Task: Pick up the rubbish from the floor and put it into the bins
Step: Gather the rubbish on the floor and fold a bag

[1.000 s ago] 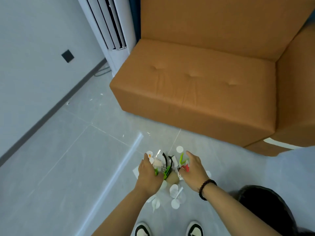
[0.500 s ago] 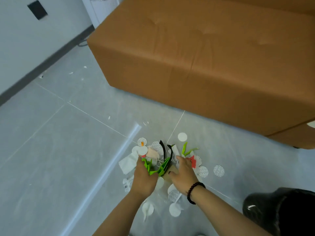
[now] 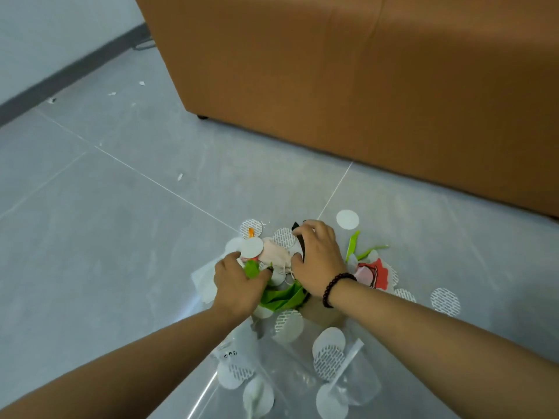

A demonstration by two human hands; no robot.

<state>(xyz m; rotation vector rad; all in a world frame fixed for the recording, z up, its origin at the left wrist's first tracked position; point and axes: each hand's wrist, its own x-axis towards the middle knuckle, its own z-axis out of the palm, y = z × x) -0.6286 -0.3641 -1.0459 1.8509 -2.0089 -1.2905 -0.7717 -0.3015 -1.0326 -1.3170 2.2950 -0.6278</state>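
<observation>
Floor (image 3: 121, 237) of grey tile, lower centre of frame; rubbish heaped there in front of a brown sofa (image 3: 363, 86) that fills the upper right.

Far left of the heap: white paper sheet (image 3: 203, 278), flat on the tile, partly under the left hand (image 3: 239, 285). Left hand lies on the pile, fingers curled down onto the green scraps (image 3: 281, 296); whether they pinch a scrap or only press on it, I cannot tell.

Centre: white paper discs (image 3: 252, 247), some plain, some hatched, overlapping a pale pink piece (image 3: 273, 251). Below, in the lower centre, clear plastic film (image 3: 348, 385) with more discs on it.

Right of centre: right hand (image 3: 317, 258), beaded bracelet (image 3: 334, 287) at the wrist, fingers curled over a black curved strip (image 3: 298, 229) at the top of the heap and apparently closed on it.

Right: thin green strips (image 3: 352, 244), a red-and-white printed scrap (image 3: 376, 273), then loose discs lying apart, one hatched disc (image 3: 445, 301) at the far right.

Handling, as judged: all of it light, thin and limp. Discs lie flat on smooth tile and will be hard to lift singly; better scraped inward and taken as a bunch from both sides. Film looks slippery and crumples; gather it by an edge. Nothing looks fragile. No bin in view.
</observation>
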